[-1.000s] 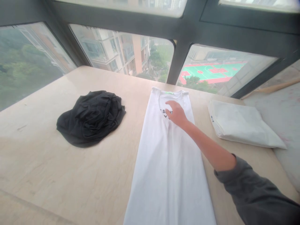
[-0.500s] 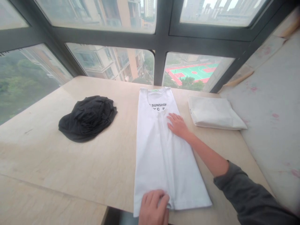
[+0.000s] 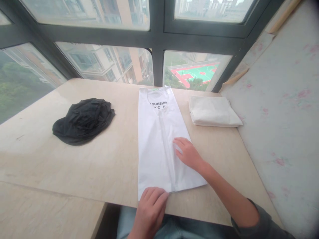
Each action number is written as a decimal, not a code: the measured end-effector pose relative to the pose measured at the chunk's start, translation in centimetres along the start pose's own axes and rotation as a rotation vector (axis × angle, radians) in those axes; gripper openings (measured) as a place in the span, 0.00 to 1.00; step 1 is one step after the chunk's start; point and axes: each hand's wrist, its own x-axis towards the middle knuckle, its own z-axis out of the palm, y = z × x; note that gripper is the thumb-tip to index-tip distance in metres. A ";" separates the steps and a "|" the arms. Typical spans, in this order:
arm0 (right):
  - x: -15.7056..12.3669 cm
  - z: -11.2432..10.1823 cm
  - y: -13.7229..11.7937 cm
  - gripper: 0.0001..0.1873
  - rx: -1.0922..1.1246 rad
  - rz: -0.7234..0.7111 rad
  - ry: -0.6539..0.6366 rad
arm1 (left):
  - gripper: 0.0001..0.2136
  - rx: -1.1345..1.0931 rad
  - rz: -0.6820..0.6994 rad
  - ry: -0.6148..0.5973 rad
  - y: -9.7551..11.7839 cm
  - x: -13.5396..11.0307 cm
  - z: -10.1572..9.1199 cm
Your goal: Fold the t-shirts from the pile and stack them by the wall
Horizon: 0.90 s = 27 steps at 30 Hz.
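Note:
A white T-shirt (image 3: 154, 146) lies lengthwise with its sides folded inward, so their edges meet near the middle. Its neckline points at the window, and dark printed letters show inside the collar. At the near hem, my left hand (image 3: 152, 207) has its fingers curled over the fabric and closed on the edge; the fingertips are partly hidden. My right hand (image 3: 188, 153) rests on the right half of the shirt, fingers stretched out and slightly apart, holding nothing.
A crumpled black garment (image 3: 83, 121) lies to the left on the beige tabletop (image 3: 74, 169). Beyond the shirt on the right sits a folded white bundle (image 3: 214, 111). Window frames (image 3: 158, 59) border the far side, and a flower-patterned wall (image 3: 281, 126) stands at the right.
My right hand has slid toward me along the shirt, away from the collar. My left hand stays at the hem. The camera view has shifted, showing more of the near table edge.

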 end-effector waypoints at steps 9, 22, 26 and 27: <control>-7.7 -1.1 -4.3 0.20 -0.018 -0.034 -0.052 | 0.11 0.282 -0.022 -0.056 -2.8 -0.7 -1.9; -8.0 0.1 -8.8 0.06 0.185 -0.146 -0.090 | 0.09 0.155 -0.088 0.071 -1.3 -1.2 -1.5; -7.3 0.3 -9.7 0.09 0.277 -0.099 -0.029 | 0.10 0.235 -0.140 0.100 -1.0 -0.9 -1.0; -7.2 0.3 -9.9 0.09 0.295 -0.092 -0.021 | 0.10 0.264 -0.150 0.122 -1.1 -0.9 -0.9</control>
